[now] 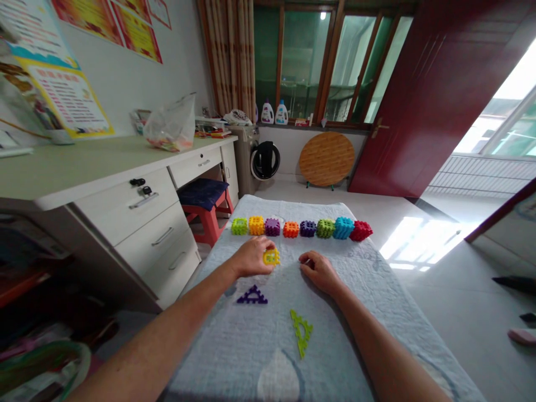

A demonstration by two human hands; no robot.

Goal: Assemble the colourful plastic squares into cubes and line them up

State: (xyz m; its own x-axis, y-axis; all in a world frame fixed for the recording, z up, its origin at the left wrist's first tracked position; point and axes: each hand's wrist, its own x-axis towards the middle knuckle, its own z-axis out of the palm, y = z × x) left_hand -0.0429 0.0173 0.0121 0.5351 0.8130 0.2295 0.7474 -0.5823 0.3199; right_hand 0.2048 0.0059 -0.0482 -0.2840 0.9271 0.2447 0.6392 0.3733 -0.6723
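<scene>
Surface: blue-grey cloth (pixel 234 352). Room: desk (pixel 96 156) at left, washing machine (pixel 243 151), red door (pixel 389 111). Wall posters (pixel 67 95), bottle labels (pixel 268 116): print illegible. Left hand (pixel 254 258) grips yellow tile (pixel 271 257) near block row (pixel 307 228); right hand (pixel 320 271) half-open on cloth.

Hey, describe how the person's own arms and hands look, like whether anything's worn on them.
The left hand and right hand are bare, with no gloves and no rings that I can make out. The left forearm and right forearm show no sleeves, watch or bracelet.
</scene>
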